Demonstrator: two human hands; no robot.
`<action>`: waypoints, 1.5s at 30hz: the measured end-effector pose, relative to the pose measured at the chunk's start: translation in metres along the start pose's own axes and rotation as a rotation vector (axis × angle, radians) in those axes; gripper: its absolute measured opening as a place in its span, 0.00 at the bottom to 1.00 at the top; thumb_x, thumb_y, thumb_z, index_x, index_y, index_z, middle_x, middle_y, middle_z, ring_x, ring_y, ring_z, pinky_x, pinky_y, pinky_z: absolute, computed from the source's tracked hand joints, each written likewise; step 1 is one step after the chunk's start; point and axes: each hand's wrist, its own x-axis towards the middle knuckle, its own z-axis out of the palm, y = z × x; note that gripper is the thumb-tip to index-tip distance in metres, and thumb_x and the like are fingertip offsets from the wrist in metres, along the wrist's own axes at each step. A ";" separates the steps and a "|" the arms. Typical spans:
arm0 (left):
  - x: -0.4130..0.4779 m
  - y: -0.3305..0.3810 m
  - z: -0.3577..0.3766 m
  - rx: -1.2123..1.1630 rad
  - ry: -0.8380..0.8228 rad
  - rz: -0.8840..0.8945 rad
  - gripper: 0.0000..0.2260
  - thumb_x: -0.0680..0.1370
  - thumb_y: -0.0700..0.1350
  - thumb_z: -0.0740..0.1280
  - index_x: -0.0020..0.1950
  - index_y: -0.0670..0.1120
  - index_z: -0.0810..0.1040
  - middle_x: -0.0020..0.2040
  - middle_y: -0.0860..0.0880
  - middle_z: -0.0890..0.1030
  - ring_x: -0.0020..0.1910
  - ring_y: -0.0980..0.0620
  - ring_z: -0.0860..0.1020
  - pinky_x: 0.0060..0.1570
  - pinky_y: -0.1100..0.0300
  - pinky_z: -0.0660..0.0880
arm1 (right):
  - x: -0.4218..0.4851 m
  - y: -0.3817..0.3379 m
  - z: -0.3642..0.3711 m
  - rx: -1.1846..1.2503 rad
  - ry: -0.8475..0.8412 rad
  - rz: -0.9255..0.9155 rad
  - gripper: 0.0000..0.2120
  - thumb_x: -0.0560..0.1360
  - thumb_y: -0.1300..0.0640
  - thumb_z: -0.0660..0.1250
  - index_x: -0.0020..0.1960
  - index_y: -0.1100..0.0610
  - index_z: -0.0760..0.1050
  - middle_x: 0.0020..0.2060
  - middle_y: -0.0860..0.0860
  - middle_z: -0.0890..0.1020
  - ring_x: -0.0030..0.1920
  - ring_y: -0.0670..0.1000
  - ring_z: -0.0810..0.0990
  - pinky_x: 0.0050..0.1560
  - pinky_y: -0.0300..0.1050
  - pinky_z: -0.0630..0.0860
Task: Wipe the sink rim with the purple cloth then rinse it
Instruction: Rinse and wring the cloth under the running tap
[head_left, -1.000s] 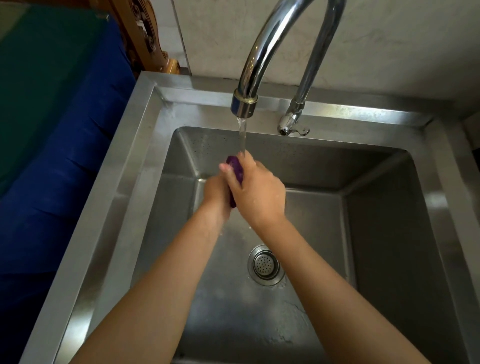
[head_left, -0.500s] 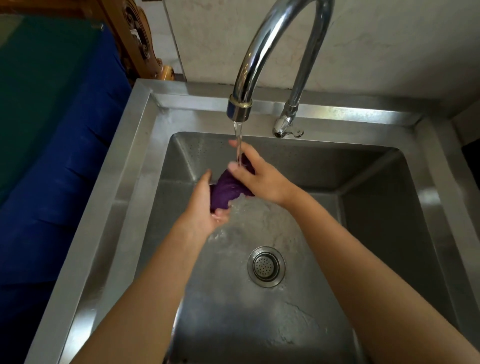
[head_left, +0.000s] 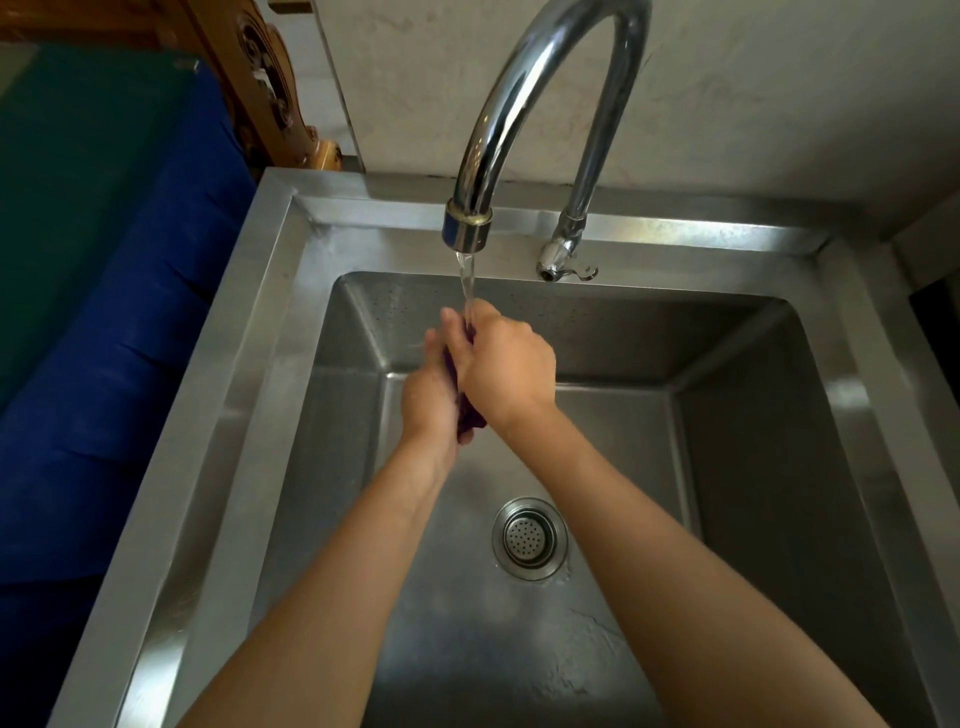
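Head camera looks steeply down into sink (head_left: 270, 332).

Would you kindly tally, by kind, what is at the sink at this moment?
hands: 2, the left hand and the right hand
purple cloth: 1, gripped between both hands
tap: 1, running
drain strainer: 1
sink: 1
total: 6
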 end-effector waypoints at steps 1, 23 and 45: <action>0.002 -0.002 0.000 0.042 0.041 0.000 0.30 0.77 0.64 0.55 0.19 0.49 0.73 0.18 0.53 0.70 0.18 0.54 0.69 0.21 0.65 0.62 | 0.003 0.001 -0.001 -0.026 -0.011 0.014 0.17 0.80 0.46 0.53 0.44 0.57 0.72 0.40 0.57 0.83 0.42 0.62 0.80 0.39 0.49 0.70; -0.008 0.015 -0.006 0.100 -0.281 -0.199 0.28 0.70 0.72 0.55 0.46 0.49 0.79 0.38 0.47 0.78 0.30 0.54 0.72 0.19 0.66 0.61 | 0.047 0.064 -0.057 0.647 -0.094 0.592 0.24 0.81 0.43 0.48 0.65 0.60 0.68 0.42 0.54 0.82 0.31 0.48 0.75 0.34 0.41 0.72; 0.000 0.004 -0.011 0.035 -0.251 -0.192 0.26 0.71 0.69 0.58 0.46 0.47 0.79 0.35 0.48 0.77 0.27 0.55 0.72 0.18 0.67 0.63 | 0.042 0.089 -0.041 1.161 -0.038 0.532 0.16 0.82 0.54 0.51 0.37 0.56 0.66 0.28 0.51 0.72 0.26 0.47 0.62 0.29 0.41 0.58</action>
